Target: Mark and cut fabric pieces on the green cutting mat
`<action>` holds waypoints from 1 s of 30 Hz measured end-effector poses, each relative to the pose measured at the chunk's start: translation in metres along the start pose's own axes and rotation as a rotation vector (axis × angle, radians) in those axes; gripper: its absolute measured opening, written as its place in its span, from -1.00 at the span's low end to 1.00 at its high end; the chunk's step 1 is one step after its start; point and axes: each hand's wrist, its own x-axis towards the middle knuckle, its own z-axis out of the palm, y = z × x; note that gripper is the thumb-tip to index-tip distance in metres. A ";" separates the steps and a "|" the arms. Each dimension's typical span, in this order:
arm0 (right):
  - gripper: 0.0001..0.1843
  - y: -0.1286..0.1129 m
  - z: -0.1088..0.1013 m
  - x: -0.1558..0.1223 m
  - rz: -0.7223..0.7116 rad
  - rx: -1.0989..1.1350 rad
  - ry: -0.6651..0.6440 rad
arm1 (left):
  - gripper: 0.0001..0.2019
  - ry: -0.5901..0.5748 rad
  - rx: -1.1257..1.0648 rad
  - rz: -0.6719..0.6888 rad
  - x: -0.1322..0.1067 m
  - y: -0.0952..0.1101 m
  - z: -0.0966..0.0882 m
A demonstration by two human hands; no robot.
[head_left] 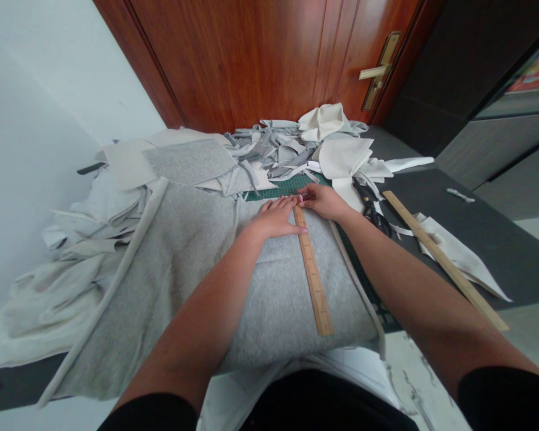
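A large piece of grey fabric [197, 239] with a pale rolled edge lies spread out in front of me. Across its right part runs a wooden ruler [314, 278], its far end beneath my hands. My left hand [276, 216] rests flat, fingers stretched toward the ruler's far end and thumb lying across the ruler. Beside it, my right hand [326, 202] is closed in a pinch at the fabric's far edge. A small, slim thing with a pale tip seems to be in its fingers, too small to name. Under the fabric shows a green cutting mat [278, 190].
Fabric scraps [287, 146] are heaped against the wooden door [251, 60]. Black-handled scissors [372, 212] and a second wooden ruler [444, 260] lie on the right of the dark table [453, 197]. Folded pale cloth [58, 299] is piled at the left.
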 end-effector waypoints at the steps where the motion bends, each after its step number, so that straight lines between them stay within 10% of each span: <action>1: -0.64 0.000 0.000 0.000 0.003 -0.001 0.005 | 0.07 0.001 0.000 0.000 0.000 0.000 0.000; 30: -0.70 -0.018 0.001 0.002 0.026 -0.302 0.025 | 0.17 -0.063 -0.034 0.043 -0.002 0.009 -0.008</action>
